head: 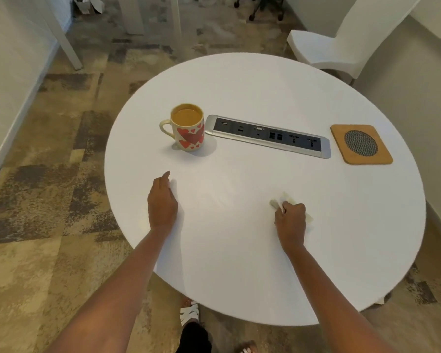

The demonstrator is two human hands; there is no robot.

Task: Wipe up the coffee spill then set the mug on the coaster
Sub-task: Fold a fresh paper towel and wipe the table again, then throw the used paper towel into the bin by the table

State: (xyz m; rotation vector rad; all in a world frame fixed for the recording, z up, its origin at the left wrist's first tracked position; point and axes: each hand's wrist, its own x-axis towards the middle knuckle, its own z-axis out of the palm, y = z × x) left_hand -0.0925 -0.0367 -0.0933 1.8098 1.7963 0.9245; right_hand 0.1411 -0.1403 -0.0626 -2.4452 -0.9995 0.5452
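While the left hand (162, 202) rests edge-on on the table (239, 263), fingers straight and holding nothing, the mug (187, 128) stands upright beyond it. It is nearly brimful of milky coffee, handle pointing left, just beside the near end of the recessed socket panel (267, 135). Further right, the right hand (290, 220) curls its fingers round a crumpled tissue (275, 203) pressed to the tabletop. To wipe well, I judge the tissue should be drawn in overlapping passes under firm pressure, turned to a dry face once soaked, and kept away from the sockets. The coaster (361, 143) lies at the far right, past the panel's other end and well apart from the mug. The spill is hard to make out: only a faint sheen shows between the hands, and a pale mark by the left wrist may or may not be coffee. Most of the tissue is hidden under the right hand.
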